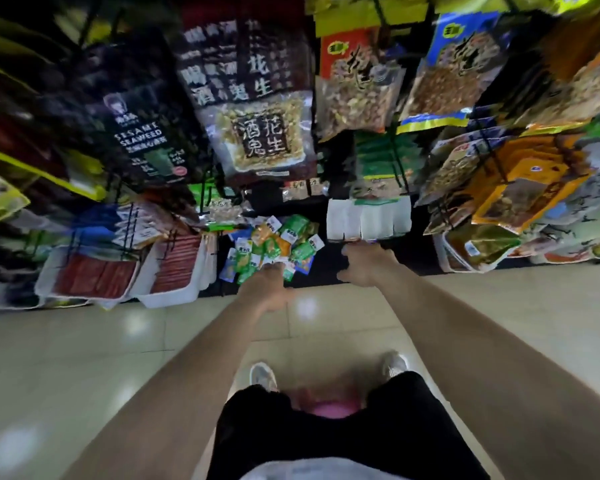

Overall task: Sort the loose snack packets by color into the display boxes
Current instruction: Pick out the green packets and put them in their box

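Note:
A heap of loose snack packets, green, orange and blue, lies on the dark lowest shelf. My left hand reaches into the near edge of the heap, palm down, fingertips touching the packets. To the right stands a white display box with green packets above it. My right hand is at the box's lower front edge with its fingers curled. Motion blur hides whether it holds the edge or something small.
White trays of red packets stand at the left of the low shelf. Large hanging bags of peanuts and seaweed crowd the rack above. More bags fill the right. Pale tiled floor lies below me.

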